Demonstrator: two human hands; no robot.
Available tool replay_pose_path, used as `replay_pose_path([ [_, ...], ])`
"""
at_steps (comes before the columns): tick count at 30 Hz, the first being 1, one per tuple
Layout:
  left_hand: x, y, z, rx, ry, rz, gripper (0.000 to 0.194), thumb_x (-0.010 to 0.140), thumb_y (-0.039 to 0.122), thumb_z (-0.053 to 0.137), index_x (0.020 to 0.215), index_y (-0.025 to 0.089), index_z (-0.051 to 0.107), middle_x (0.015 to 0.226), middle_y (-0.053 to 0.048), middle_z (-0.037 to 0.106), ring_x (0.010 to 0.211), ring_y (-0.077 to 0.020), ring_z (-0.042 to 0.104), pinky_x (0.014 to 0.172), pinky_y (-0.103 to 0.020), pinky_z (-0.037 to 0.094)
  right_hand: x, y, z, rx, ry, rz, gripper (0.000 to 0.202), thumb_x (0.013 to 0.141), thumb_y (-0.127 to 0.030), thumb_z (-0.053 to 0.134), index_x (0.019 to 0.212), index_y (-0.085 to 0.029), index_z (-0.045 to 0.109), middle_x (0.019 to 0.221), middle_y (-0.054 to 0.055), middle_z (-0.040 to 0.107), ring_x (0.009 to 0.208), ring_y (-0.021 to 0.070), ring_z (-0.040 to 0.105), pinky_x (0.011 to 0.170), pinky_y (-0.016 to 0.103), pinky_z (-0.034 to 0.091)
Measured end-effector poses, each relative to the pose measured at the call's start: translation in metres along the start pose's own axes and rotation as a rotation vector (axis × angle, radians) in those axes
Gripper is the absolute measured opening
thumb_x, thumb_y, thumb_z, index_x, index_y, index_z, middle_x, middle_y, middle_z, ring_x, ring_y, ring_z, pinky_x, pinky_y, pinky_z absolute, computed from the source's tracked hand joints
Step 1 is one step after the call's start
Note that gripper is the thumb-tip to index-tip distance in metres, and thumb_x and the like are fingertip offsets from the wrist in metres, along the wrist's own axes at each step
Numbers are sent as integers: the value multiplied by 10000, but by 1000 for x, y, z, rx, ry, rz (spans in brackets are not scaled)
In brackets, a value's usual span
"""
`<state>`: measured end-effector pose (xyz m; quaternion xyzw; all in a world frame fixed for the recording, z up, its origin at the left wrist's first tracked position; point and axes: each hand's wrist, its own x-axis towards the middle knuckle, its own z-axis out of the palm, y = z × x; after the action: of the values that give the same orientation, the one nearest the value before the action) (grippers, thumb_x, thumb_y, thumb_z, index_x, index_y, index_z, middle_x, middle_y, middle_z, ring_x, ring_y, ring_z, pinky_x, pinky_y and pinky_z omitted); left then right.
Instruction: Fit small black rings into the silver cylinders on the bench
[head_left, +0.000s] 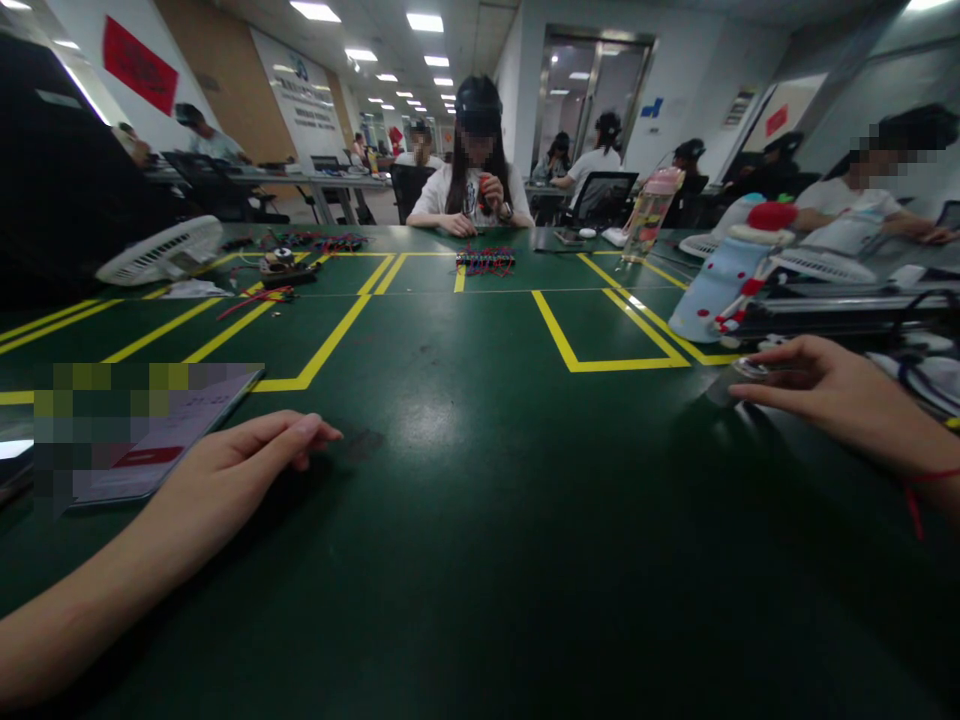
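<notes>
My left hand (pixel 262 450) rests on the green table (pixel 450 520) at the left, its fingers curled loosely together and the thumb along them. Nothing shows in it. Beside it lies a phone (pixel 169 430) with its screen lit, partly blurred out. At the right, my right hand (pixel 832 385) has thumb and forefinger around the top of a small clear container (pixel 724 386) standing on the table. Something shiny shows at its top; the fingers and blur hide what it is. A red string circles my right wrist.
Yellow tape lines mark the table. A light-blue bottle (pixel 709 290) with a red top stands beyond my right hand, a pink-lidded bottle (pixel 651 215) farther back. Wired parts (pixel 486 261) lie before a person (pixel 472 170) seated opposite. A white fan (pixel 161 250) lies far left.
</notes>
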<state>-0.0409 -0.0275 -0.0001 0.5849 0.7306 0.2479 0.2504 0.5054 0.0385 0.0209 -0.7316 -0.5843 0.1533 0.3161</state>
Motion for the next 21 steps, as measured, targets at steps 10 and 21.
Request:
replay_pose_path([
  [10,-8,18,-2,14,-9,-7,414,868,555,452,990,228,675,838,-5,658,921,-246,586,781,-297,402,-5,-3,14,-19,124,-109,508,553,-314,814,969,-158,567,931,111,663,756,177,643,675,302,503],
  [21,-10,24,5,-1,63,-13,411,853,544,455,940,221,693,760,5,635,840,-240,579,759,-301,378,-97,-119,104,435,-400,-685,328,774,-252,668,1072,-232,532,1144,45,603,1029,152,610,901,331,528],
])
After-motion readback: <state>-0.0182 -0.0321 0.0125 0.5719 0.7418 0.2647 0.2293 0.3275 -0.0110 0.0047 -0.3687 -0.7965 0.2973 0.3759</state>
